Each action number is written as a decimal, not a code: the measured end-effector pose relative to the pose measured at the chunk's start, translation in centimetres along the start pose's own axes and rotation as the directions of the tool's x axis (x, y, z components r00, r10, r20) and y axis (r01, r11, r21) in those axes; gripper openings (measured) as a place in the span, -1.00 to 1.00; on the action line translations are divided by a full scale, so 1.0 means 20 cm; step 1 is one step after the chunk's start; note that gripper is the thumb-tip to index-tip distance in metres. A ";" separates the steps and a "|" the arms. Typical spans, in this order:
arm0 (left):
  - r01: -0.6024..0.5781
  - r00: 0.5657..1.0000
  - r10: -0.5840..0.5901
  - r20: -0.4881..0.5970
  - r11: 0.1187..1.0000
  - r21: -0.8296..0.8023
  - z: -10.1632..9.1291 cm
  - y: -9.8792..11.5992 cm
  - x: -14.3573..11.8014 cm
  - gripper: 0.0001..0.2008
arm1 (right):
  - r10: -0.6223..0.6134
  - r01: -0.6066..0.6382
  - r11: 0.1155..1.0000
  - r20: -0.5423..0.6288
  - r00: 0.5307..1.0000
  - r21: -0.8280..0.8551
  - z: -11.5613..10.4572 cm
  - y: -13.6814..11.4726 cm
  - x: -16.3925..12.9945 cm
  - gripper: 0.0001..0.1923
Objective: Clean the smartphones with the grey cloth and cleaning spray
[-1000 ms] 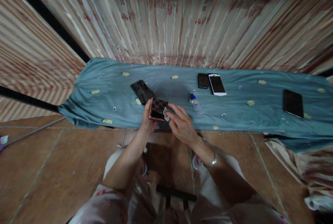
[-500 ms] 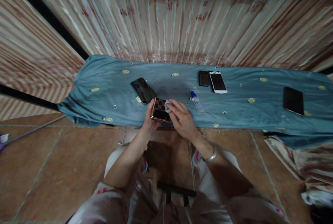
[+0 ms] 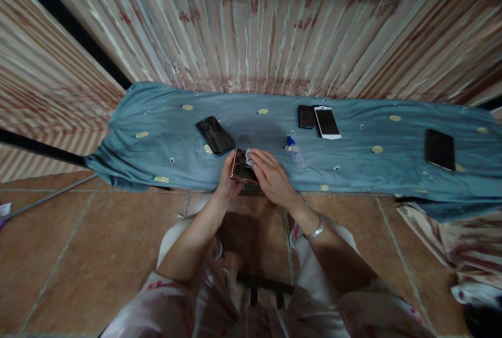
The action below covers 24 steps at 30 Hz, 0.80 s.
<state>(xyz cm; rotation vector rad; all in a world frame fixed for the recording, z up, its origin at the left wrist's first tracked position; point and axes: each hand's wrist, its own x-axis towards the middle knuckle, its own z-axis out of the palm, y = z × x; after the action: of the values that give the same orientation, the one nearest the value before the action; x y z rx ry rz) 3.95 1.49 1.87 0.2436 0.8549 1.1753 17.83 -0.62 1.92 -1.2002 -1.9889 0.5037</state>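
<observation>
My left hand (image 3: 227,178) grips a phone (image 3: 243,173) by its left edge; the phone has a checkered brown upper part, a dark glossy lower panel and a copper-coloured rim. A small crumpled whitish cloth (image 3: 249,158) is pinched in the fingers of my right hand (image 3: 272,177) and pressed on the checkered part. The right side of the phone is hidden behind that hand. Just beyond my left hand lies a black phone (image 3: 215,135). A clear bottle with a blue cap (image 3: 297,156) lies to the right of my right hand.
A blue-green cloth (image 3: 176,134) covers the long bench. On it lie a small dark device (image 3: 306,117), a white phone (image 3: 328,122) and, far right, a black tablet-like device (image 3: 440,149). Striped curtains (image 3: 251,40) hang behind. Below is the tiled floor (image 3: 117,254).
My right hand and the cloth have slid slightly left across the phone. The phone is tilted a little more, and the view has shifted slightly.
</observation>
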 end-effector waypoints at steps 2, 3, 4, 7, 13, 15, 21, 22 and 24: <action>0.014 1.000 -0.014 0.007 1.000 0.023 -0.01 0.01 0.01 -0.71 | 0.010 -0.010 1.000 -0.003 1.000 -0.014 0.00 0.01 0.00 -0.55; 0.011 1.000 -0.011 0.005 0.999 0.031 -0.01 0.02 0.01 -0.70 | 0.010 -0.010 1.000 -0.003 1.000 -0.019 0.00 0.01 0.00 -0.55; 0.005 1.000 -0.005 -0.001 0.999 0.036 -0.01 0.02 0.01 -0.69 | 0.008 -0.008 1.000 0.000 1.000 -0.021 0.00 0.01 0.00 -0.55; -0.023 0.999 0.024 -0.035 0.999 0.038 0.00 0.03 0.02 -0.66 | -0.003 0.003 1.000 0.015 1.000 -0.009 0.01 0.00 -0.01 -0.56; -0.083 0.993 0.084 -0.080 0.996 0.010 0.00 0.04 0.04 -0.66 | -0.062 0.062 0.998 0.040 0.997 -0.001 0.05 -0.02 -0.05 -0.49; -0.057 0.994 0.057 -0.092 0.998 0.004 -0.01 0.04 0.04 -0.65 | -0.060 0.060 0.998 0.027 0.998 -0.009 0.06 -0.01 -0.06 -0.48; -0.031 0.996 0.029 -0.081 0.999 -0.030 0.00 0.06 0.05 -0.67 | -0.023 0.023 1.000 -0.015 1.000 -0.008 0.06 0.01 -0.04 -0.58; -0.041 0.997 0.038 -0.074 0.999 -0.035 0.01 0.06 0.05 -0.68 | -0.017 0.017 1.000 -0.027 0.999 -0.007 0.05 0.02 -0.04 -0.59; -0.056 0.997 0.053 -0.058 0.998 -0.035 0.00 0.07 0.06 -0.70 | 0.006 -0.006 1.000 -0.061 0.998 0.003 0.04 0.03 -0.03 -0.61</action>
<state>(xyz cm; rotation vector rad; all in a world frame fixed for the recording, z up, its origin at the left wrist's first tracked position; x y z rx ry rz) 3.19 3.09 2.17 0.2052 0.8801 1.2529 17.68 -0.93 0.77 -1.2063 -1.9332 0.4672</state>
